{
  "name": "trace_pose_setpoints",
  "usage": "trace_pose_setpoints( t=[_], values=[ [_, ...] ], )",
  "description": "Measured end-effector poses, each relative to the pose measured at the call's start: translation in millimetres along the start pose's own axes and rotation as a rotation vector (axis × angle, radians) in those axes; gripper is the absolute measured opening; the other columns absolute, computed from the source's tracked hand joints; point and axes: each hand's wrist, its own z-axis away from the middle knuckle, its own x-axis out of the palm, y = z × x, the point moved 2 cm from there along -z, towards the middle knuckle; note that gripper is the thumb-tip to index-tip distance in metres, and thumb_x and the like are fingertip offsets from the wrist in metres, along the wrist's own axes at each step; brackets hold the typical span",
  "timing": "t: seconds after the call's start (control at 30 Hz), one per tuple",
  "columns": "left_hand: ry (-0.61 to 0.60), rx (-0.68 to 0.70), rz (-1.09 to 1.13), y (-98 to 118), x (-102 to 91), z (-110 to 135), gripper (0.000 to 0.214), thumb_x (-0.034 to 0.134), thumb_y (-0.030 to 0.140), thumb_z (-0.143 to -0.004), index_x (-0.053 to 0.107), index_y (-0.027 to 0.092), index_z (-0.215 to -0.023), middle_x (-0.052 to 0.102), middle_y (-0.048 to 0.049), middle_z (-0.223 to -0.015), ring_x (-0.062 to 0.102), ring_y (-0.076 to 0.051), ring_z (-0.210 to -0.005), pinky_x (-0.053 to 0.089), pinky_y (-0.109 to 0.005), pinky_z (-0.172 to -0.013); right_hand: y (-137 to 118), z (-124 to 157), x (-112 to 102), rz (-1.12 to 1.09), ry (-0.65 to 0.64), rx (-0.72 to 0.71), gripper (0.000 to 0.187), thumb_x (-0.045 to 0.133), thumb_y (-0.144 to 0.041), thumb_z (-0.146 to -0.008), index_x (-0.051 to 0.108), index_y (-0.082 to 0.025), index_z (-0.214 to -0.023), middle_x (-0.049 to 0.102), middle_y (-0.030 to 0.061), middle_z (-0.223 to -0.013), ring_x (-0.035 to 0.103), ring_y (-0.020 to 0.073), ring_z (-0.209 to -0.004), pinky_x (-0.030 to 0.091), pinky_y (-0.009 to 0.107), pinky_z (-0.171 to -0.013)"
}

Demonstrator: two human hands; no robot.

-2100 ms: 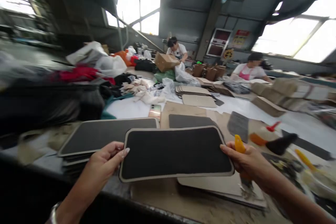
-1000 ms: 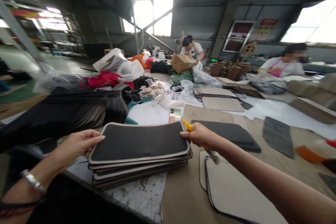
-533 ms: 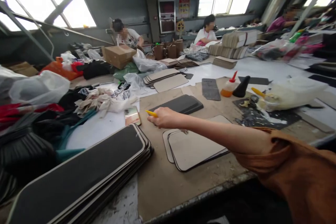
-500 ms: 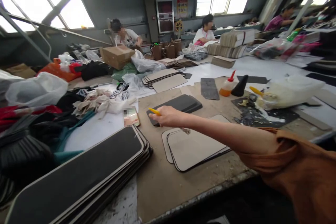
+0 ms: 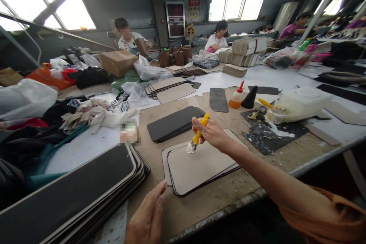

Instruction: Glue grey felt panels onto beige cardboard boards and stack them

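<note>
**Loaded brush stood over pale board, with neighbours close enough to catch a drip**

The desk (image 5: 82, 146) carried everything near the person; a brown sheet (image 5: 156, 152) covered its working part; a tall stack of dark boards (image 5: 77, 183) with pale rims lay at the left. The pale boards (image 5: 197, 171) lay flat on the sheet in a small, uneven pile, the lower one showing past the left end of the top one; just behind them lay dark pieces (image 5: 171, 122), and farther right a plastic jug (image 5: 309, 103) lay beside a smeared mat (image 5: 257, 143).

The left hand (image 5: 148, 213) held nothing, its fingers straight and together, just beside the near left corner of the pile; whether it touched could not be told. The right hand (image 5: 211, 131) gripped a yellow-handled brush (image 5: 197, 136); its bristles carried a thick lump of white paste (image 5: 190, 148), over the top board, contact unclear.

Such a heavy lump could probably fall or spread unevenly; a hard stroke might slide the unpinned top board over the lower one; paste pushed past the edge could smear that exposed end, and a careless swing could mark the dark pieces.
</note>
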Motion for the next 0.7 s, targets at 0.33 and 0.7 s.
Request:
trace_pose_setpoints(
  t=[0.33,0.7],
  values=[
    [-0.025,0.517,-0.445,-5.4,69.7,-12.9,0.034,0.050,0.025,-0.084,0.054,0.023,-0.119,0.057,-0.0097,-0.122,0.053,-0.026,-0.113,0.053,-0.041,-0.087,46.8,25.9,-8.4,-0.011,0.070,0.178,0.015,0.057,-0.030,-0.077,0.057,-0.015,-0.076,0.058,-0.0006,-0.067,0.061,0.0121,-0.057,0.050,0.020,-0.054],
    [-0.019,0.914,-0.695,-26.7,75.2,-21.1,0.042,0.047,0.027,-0.087,0.046,0.018,-0.128,0.058,-0.0102,-0.120,0.057,-0.021,-0.107,0.042,-0.032,-0.097,73.8,62.9,-145.0,0.289,0.570,0.318,0.011,0.059,-0.030,-0.075,0.059,-0.018,-0.074,0.064,0.0003,-0.066,0.064,0.0160,-0.052,0.049,0.024,-0.052]
  ],
)
